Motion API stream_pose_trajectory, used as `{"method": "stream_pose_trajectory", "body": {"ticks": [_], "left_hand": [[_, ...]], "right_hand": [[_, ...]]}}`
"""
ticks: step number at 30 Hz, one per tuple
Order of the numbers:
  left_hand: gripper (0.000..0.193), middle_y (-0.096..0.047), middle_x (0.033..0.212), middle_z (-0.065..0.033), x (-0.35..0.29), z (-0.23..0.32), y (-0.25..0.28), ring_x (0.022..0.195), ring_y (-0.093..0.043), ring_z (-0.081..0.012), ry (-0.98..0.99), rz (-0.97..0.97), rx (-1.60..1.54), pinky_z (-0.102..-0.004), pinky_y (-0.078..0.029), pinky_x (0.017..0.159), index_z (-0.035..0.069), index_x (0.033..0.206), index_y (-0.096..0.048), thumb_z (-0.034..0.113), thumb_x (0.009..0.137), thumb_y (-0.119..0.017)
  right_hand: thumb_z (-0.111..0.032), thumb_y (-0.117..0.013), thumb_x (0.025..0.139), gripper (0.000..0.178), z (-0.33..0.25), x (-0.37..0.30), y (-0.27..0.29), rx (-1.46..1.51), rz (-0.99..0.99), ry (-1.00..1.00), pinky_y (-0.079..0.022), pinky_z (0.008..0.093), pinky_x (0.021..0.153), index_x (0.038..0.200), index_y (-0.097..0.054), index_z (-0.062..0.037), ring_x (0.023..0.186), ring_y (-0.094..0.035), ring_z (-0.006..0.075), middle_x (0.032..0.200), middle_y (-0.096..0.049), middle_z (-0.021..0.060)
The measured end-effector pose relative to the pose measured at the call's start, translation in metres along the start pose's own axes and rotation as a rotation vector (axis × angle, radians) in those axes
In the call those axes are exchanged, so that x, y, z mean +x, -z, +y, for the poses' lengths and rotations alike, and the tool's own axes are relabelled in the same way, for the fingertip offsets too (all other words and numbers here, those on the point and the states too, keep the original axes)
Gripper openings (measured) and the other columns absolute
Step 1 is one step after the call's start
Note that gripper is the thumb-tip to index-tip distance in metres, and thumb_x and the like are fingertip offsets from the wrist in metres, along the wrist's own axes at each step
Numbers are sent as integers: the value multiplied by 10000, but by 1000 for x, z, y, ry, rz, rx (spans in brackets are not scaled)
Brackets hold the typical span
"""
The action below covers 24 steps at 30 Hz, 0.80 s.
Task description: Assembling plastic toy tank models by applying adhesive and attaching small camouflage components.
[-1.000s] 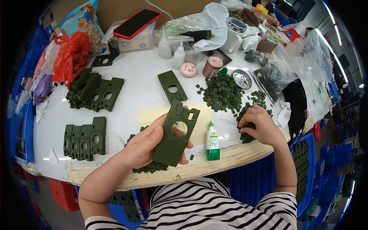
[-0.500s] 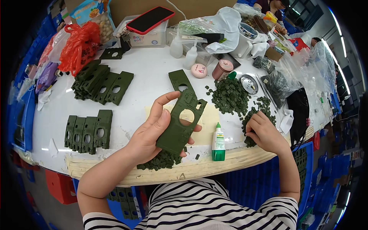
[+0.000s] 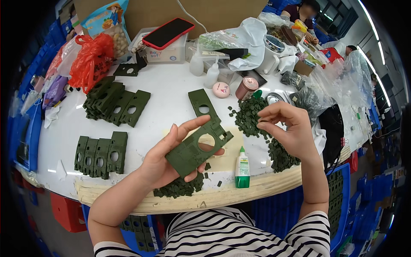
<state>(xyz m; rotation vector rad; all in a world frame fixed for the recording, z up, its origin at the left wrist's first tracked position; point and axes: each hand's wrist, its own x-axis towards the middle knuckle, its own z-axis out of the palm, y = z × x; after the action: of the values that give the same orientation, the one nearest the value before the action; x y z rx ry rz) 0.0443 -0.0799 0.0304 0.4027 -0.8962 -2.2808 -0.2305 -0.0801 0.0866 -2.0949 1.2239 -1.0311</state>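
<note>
My left hand [image 3: 160, 160] holds a dark green plastic model tank hull [image 3: 188, 155], tilted, with its large round hole showing. Thumb and fingers grip it along both edges. Beyond it, another green hull part [image 3: 200, 100] lies on the table. My right hand [image 3: 291, 128] is raised over the small green pieces, thumb and fingertips brought together in a pinch; whatever they hold is too small to make out. Below that hand are a loose pile of small green pieces [image 3: 280, 156] and a larger one [image 3: 248, 118]. A white glue bottle with a green base [image 3: 242, 169] stands between my hands.
Rows of green hull parts [image 3: 100, 156] and a stack [image 3: 102, 100] sit at left. More small pieces [image 3: 180, 186] lie by the wooden front edge [image 3: 231, 199]. Squeeze bottles [image 3: 212, 75], a pink can [image 3: 247, 88] and a phone [image 3: 169, 33] on a box stand behind.
My right hand has lifted off the right-hand pile and moved up and left, fingers pinched. The left hand has tilted the hull further to the right. The whole view has shifted slightly.
</note>
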Motion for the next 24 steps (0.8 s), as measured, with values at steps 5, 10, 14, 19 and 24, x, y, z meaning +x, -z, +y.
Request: {"method": "stream_pose_trajectory", "body": {"ticks": [5, 10, 14, 19, 24], "left_hand": [[786, -554, 1124, -294, -1, 7, -1, 741, -580, -216, 43, 7, 51, -236, -408, 474, 123, 1462, -185, 669, 899, -229], [775, -565, 1124, -266, -4, 11, 7, 722, -578, -170, 79, -8, 18, -212, -422, 499, 118, 1456, -219, 663, 907, -171], [773, -572, 1117, -264, -2, 9, 10, 659, -569, -141, 93, -29, -13, -198, -421, 483, 108, 1449, -241, 656, 912, -145], [795, -575, 1110, -257, -3, 9, 10, 676, -576, -145, 164, -47, 22, -203, -428, 479, 94, 1436, -261, 671, 904, -136], [782, -560, 1132, -261, -2, 7, 15, 715, -599, -179, 154, -149, -29, -226, -464, 494, 100, 1433, -217, 671, 903, -146]], "right_hand": [[43, -629, 815, 90, 1, 23, -28, 353, 12, -57, -512, 220, 633, 905, -623, 39, 710, -612, 90, 815, -614, 60], [62, -604, 820, 124, 11, 11, -39, 299, -122, -10, -545, 227, 641, 936, -641, 43, 752, -654, 137, 871, -603, 91], [14, -709, 749, 306, 18, 5, -37, 307, -184, 10, -565, 245, 695, 1047, -642, 20, 801, -660, 165, 927, -609, 108], [-143, -854, 605, 605, 5, 8, -37, 196, -233, 153, -557, 275, 718, 1143, -615, -3, 872, -632, 177, 967, -606, 98], [-159, -867, 585, 640, 5, 6, -41, 95, -255, 224, -539, 279, 712, 1155, -613, -15, 864, -605, 179, 962, -602, 92]]}}
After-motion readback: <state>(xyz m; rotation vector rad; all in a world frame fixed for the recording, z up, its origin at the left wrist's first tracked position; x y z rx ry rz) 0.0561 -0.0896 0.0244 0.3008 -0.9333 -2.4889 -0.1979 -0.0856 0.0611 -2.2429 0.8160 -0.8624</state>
